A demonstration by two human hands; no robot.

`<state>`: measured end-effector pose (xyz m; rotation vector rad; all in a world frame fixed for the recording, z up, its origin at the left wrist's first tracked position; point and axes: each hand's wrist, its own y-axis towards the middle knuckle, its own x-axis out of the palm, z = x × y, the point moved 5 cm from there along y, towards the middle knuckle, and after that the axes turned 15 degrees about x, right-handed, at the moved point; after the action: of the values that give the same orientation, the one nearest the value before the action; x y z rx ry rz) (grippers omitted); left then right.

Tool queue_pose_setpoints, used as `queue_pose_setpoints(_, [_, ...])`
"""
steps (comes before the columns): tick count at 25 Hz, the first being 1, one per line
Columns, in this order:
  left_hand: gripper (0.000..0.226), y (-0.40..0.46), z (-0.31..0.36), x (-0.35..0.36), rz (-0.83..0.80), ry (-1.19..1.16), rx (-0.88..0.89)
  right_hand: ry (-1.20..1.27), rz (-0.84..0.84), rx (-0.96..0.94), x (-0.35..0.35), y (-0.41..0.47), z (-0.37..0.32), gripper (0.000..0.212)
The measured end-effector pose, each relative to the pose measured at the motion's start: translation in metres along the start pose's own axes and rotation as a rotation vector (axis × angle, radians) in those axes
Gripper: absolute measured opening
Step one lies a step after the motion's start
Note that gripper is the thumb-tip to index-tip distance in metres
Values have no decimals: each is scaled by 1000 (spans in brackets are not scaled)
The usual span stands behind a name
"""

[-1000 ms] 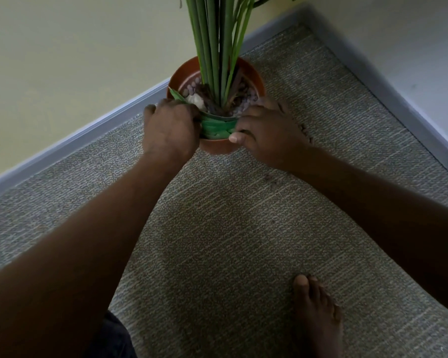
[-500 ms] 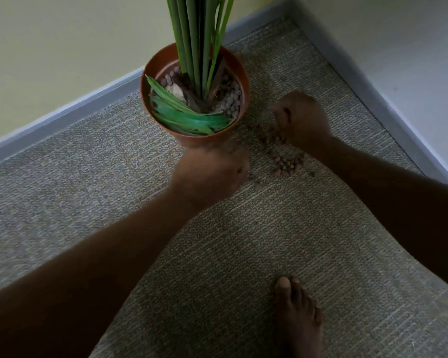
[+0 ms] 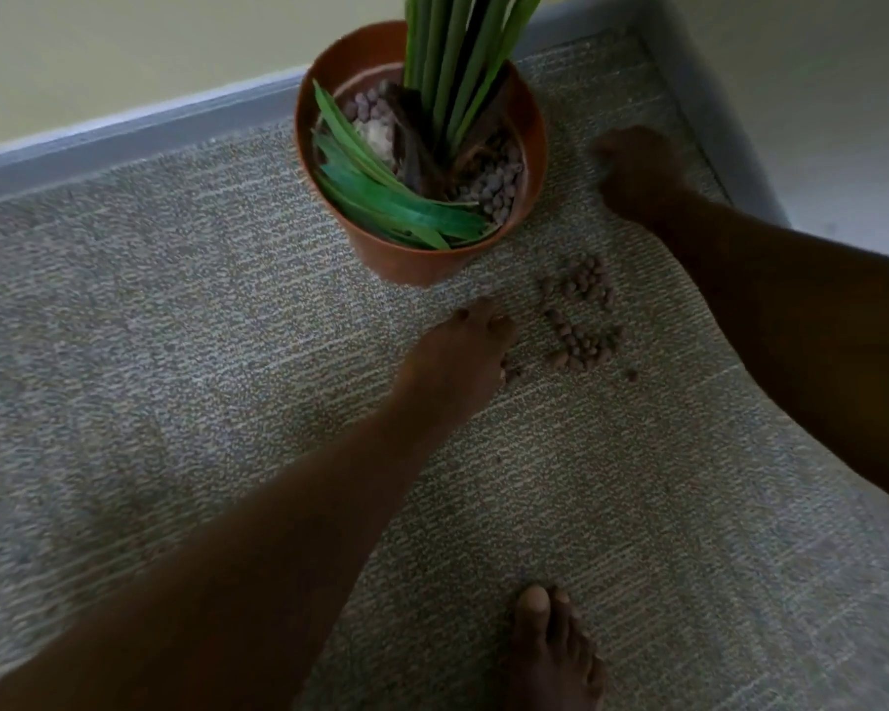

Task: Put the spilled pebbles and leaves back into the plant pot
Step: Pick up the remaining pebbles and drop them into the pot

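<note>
Head view, looking down on a grey woven carpet [image 3: 186,310] in a corner by a pale skirting board [image 3: 124,130]. Orange plant pot [image 3: 422,259] upright near the wall, tall green stalks [image 3: 452,59] rising out of it. Loose green leaves [image 3: 396,202] already lying inside along the near rim, on top of the pebbles in the pot [image 3: 499,182]. Spilled pebbles [image 3: 581,315] on the carpet just right of the pot's base, in two small clusters with a few strays apart from them. Left hand [image 3: 458,356] low on the carpet just left of the pile, fingertips [image 3: 488,315] drawn together, one or two pebbles touching its near edge; whether anything is pinched, impossible to tell. Right hand [image 3: 632,171] beyond the pile, beside the pot, blurred and dark, fingers curled, contents if any hidden. A bare foot [image 3: 550,654] at the bottom edge, well apart from the work. Leaf step apparently done; pebble gathering judged the step in hand, with most of the pile not yet lifted. Next move likely to call for sweeping the clusters together between both hands, scooping rather than picking singly, then tipping over the rim without knocking the leaves out. Strays near the pile's right side easy to miss against the mottled carpet.
</note>
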<state>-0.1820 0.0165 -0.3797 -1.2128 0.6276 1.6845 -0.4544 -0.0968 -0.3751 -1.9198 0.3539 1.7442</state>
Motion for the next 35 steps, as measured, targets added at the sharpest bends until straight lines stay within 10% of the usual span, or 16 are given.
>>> queue_pose_setpoints(14, [40, 2, 31, 13, -11, -80, 194, 98, -18, -164, 17, -87, 2, 29])
queue_pose_setpoints(35, [27, 7, 18, -4, -173, -65, -26, 138, -186, -62, 20, -197, 19, 27])
